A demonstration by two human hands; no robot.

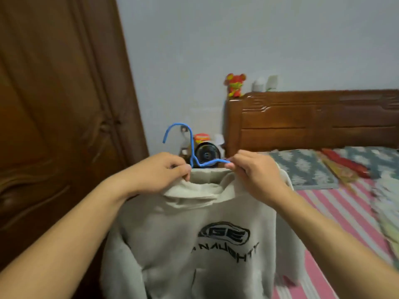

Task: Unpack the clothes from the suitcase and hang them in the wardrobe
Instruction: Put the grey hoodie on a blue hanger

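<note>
A light grey hoodie (194,244) with a black printed logo hangs in front of me, its front facing me. A blue wire hanger (191,145) sticks up out of the neck opening, hook curving left. My left hand (155,172) grips the collar at the left of the neck, close to the hanger's stem. My right hand (254,169) pinches the hanger's right arm where it leaves the collar. The brown wooden wardrobe (60,117) stands to the left, its door closed. No suitcase is in view.
A bed (336,212) with a pink striped sheet and patterned cloths lies to the right, under a wooden headboard (313,119). Behind the hoodie sit a small black fan (206,155) and jars. A red toy figure (235,85) stands on the headboard corner.
</note>
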